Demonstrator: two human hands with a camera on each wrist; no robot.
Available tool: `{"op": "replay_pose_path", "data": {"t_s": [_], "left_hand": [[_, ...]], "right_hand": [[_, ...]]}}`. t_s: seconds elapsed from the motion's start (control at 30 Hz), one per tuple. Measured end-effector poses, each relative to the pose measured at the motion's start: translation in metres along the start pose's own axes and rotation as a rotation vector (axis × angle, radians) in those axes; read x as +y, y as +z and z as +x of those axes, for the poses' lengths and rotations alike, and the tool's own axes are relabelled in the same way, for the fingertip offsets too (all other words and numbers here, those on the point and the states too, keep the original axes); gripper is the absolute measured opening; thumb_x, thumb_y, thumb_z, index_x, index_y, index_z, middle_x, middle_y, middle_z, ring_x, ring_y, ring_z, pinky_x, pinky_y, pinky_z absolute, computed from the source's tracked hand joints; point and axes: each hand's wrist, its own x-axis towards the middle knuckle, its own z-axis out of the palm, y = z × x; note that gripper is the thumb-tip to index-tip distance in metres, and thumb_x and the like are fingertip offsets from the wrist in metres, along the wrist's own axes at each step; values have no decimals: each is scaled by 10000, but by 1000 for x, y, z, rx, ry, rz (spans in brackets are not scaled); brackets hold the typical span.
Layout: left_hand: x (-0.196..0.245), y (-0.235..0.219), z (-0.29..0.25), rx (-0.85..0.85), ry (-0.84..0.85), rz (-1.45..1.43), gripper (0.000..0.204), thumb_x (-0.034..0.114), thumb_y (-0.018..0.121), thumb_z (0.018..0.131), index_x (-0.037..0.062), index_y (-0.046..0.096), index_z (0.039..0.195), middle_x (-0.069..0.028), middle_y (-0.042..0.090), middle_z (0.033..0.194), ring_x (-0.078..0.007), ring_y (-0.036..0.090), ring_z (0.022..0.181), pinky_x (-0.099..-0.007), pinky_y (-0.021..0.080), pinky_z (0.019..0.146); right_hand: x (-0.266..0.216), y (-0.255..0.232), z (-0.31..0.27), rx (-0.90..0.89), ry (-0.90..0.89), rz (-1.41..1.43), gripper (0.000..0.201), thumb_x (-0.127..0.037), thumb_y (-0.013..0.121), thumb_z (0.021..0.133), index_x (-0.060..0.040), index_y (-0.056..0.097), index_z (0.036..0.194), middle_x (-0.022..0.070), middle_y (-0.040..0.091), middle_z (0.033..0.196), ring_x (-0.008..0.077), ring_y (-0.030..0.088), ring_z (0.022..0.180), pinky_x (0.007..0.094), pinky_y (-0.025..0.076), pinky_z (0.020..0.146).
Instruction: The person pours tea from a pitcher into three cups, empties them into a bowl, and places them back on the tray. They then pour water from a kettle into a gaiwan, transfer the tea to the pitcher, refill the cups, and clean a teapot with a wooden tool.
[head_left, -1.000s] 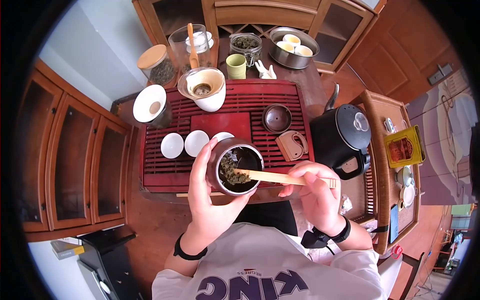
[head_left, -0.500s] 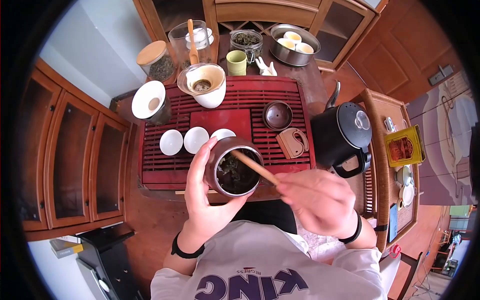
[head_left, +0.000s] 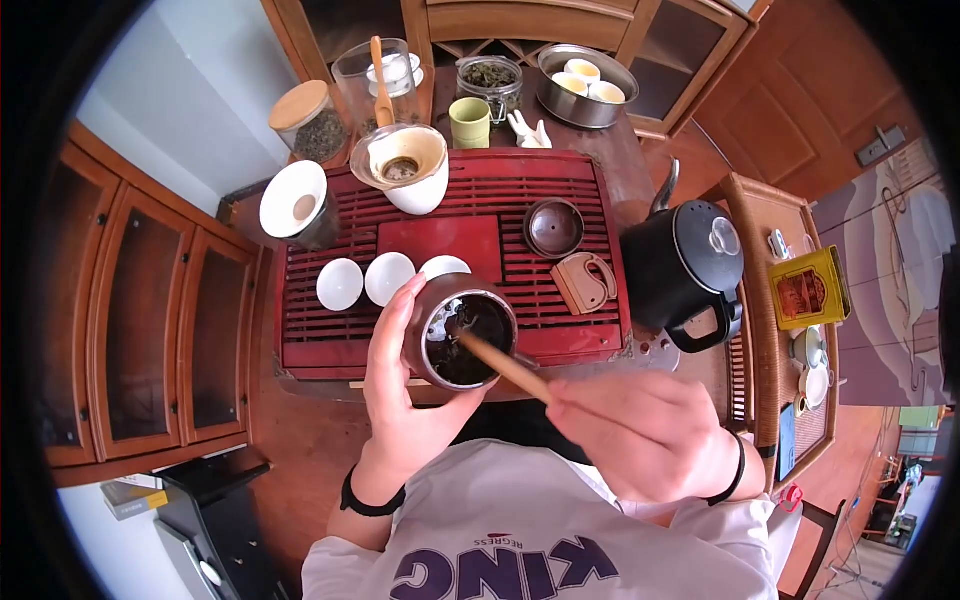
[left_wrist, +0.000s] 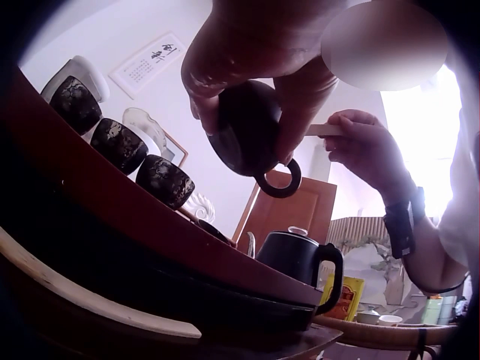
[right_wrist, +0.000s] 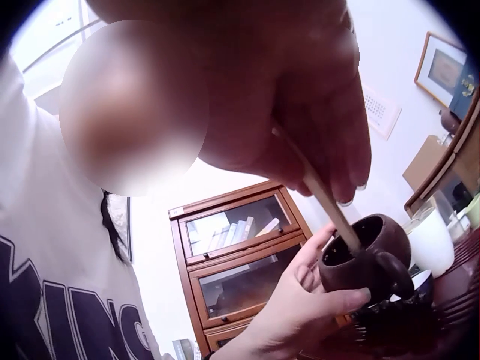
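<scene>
In the head view my left hand holds a lidless dark brown teapot up over the tray's near edge, its open mouth tilted toward me. Fingers lie along one side, the thumb underneath. The pot's ring handle shows in the left wrist view. My right hand, back upward, grips a slim bamboo tea stick. Its tip is inside the pot, among dark, wet-looking contents. In the right wrist view the stick slants down from the fingers into the pot's mouth.
On the red slatted tea tray are several white-lined cups, a white strainer cup, a dark round lid and a brown handled block. A black kettle stands at right; jars line the back.
My right hand has turned back-upward and the stick now slants down into the pot. Earlier, leaves were bunched at its tip by the rim. The pot has shifted slightly left.
</scene>
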Motion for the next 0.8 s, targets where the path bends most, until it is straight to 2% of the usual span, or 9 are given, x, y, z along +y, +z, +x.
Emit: {"op": "replay_pose_path", "data": {"t_s": [0.1,0.2,0.4,0.47,0.53,0.6,0.67,0.73,0.8], "left_hand": [[1,3,-1,3,-7,-2,1033,-70,866,640,32,309,1504,-222,399,1513,-334,485,1355,-434,438,1112],[0,2,-1,-7,-30,12,1031,-76,862,642,34,307,1504,-216,395,1517,-332,487,1353,-431,448,1107],[4,4,1,-31,-39,-60,1064,-93,855,642,45,269,1520,-203,353,1545,-316,468,1367,-433,475,1089],[1,4,0,-34,-57,-97,1076,-96,850,647,48,250,1528,-201,345,1548,-312,464,1369,-432,473,1090],[2,2,0,-41,-64,-95,1080,-98,848,648,49,244,1531,-200,339,1551,-312,460,1372,-432,473,1091],[2,1,1,-52,-72,-97,1083,-100,846,650,50,238,1533,-198,333,1553,-311,456,1375,-432,473,1091],[3,0,2,-85,-100,-152,1089,-90,852,648,52,236,1535,-197,325,1555,-308,449,1381,-428,484,1080],[5,1,3,-101,-104,-145,1091,-86,855,647,53,236,1536,-194,325,1556,-306,446,1383,-424,490,1073],[6,2,2,-121,-109,-140,1094,-83,857,645,53,237,1536,-191,325,1556,-303,443,1385,-420,497,1065]], "right_hand": [[5,7,4,32,40,-132,254,39,705,652,61,714,905,164,709,960,277,722,794,335,613,667],[0,3,3,-47,10,-9,270,49,697,659,65,711,928,169,701,977,284,719,795,338,611,669],[9,12,6,61,11,-91,244,30,694,680,74,706,920,174,696,972,280,719,791,340,611,665],[5,9,2,14,-27,-81,234,35,685,681,77,705,910,178,702,954,280,722,772,343,611,652],[3,4,-1,1,-26,58,360,-51,682,638,67,684,979,172,680,1022,246,690,760,323,591,647],[6,4,0,51,-33,-5,355,-45,682,638,69,683,974,176,678,1010,245,691,762,321,591,635],[10,6,3,158,63,-20,348,-42,681,641,70,684,971,175,676,993,254,691,758,323,593,639],[6,6,6,166,82,-19,337,-49,676,661,67,687,977,168,679,990,259,694,780,335,597,652],[1,8,9,165,-23,-67,336,-72,670,664,70,684,968,165,680,987,245,693,802,326,594,655]]}}
